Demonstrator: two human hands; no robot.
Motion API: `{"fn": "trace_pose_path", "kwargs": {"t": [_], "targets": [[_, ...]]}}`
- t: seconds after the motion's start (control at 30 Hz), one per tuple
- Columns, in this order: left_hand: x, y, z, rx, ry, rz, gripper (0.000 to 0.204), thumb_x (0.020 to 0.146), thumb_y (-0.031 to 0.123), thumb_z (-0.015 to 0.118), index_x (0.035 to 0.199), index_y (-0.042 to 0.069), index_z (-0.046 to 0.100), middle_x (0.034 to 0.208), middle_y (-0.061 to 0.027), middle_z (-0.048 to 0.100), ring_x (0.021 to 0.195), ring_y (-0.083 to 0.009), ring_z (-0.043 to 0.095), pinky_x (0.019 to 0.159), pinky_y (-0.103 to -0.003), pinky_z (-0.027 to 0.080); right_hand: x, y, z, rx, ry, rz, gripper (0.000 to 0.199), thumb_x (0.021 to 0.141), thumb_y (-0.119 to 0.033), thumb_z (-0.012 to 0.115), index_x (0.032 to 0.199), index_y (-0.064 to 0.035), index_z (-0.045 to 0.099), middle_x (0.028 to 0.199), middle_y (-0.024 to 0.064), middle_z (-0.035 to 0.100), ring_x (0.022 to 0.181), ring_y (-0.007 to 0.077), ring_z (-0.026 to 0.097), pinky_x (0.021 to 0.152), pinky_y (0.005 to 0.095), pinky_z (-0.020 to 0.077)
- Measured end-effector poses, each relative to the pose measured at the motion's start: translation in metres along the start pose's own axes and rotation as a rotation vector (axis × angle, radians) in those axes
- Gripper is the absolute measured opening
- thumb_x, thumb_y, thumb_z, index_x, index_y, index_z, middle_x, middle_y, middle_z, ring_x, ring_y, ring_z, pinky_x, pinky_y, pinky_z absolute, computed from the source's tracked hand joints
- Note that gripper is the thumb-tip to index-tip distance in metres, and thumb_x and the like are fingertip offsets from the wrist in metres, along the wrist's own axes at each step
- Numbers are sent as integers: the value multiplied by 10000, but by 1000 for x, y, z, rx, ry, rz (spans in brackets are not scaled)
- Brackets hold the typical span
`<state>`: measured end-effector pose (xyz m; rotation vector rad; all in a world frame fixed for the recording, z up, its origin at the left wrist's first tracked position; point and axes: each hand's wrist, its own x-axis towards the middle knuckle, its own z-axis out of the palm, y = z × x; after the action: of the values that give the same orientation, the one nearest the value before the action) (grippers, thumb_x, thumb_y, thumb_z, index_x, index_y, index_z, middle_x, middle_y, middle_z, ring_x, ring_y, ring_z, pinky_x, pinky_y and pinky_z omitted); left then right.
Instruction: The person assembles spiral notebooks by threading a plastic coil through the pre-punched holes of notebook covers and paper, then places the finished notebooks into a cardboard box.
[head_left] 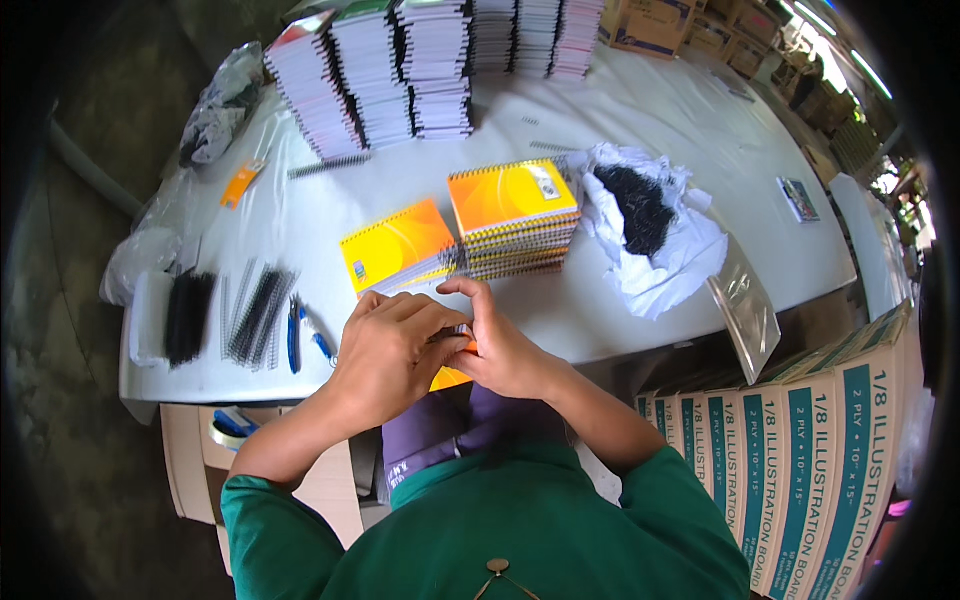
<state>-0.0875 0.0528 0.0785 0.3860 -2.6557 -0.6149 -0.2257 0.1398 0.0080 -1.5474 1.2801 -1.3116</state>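
Observation:
Both of my hands meet over the table's front edge, close to my body. A small notebook with a yellow-orange cover (450, 379) is between them, mostly covered by the fingers. Bent over its upper side, my left hand (393, 340) grips it. My right hand (505, 352) is closed on the other side, its index finger raised and curved. Just beyond lie two piles of spiral-bound notebooks with yellow-orange covers, a lower left pile (398, 245) and a taller right pile (512, 193). Fingers hide the notebook's bound edge.
Black binding coils (258, 318), a denser black bundle (190, 318) and blue-handled pliers (293, 335) lie left. Crumpled white wrapping (665, 275) holds tangled black pieces (635, 208) at right. Tall notebook stacks (372, 85) stand behind. Cartons (790, 440) flank the table's right front.

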Motion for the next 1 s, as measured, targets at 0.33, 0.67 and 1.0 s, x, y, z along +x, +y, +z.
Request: {"fn": "trace_pose_path", "kwargs": {"t": [0.33,0.67,1.0], "targets": [[12,15,-9,126,211,125,171,684,111,729,792,90,599,708,-28,580,650,-205,550,628,-330,341,10,-23,-19,-166,-2,-144,622,823,-19,590,1250,-38,139,1071,232,516,928,341,607,782,398,461],[65,9,-28,236,468,139,254,665,228,740,797,84,579,758,-35,587,706,-236,563,656,-340,409,27,-39,-99,-189,188,-491,337,781,42,581,1091,15,453,1173,136,495,1047,224,548,899,326,427],[85,-42,87,-55,677,-40,244,728,138,724,905,17,607,954,-147,554,878,-276,547,759,-342,460,28,65,-121,-208,728,-261,383,894,-105,384,1247,22,459,1234,191,513,1182,266,455,1023,360,298]]}}
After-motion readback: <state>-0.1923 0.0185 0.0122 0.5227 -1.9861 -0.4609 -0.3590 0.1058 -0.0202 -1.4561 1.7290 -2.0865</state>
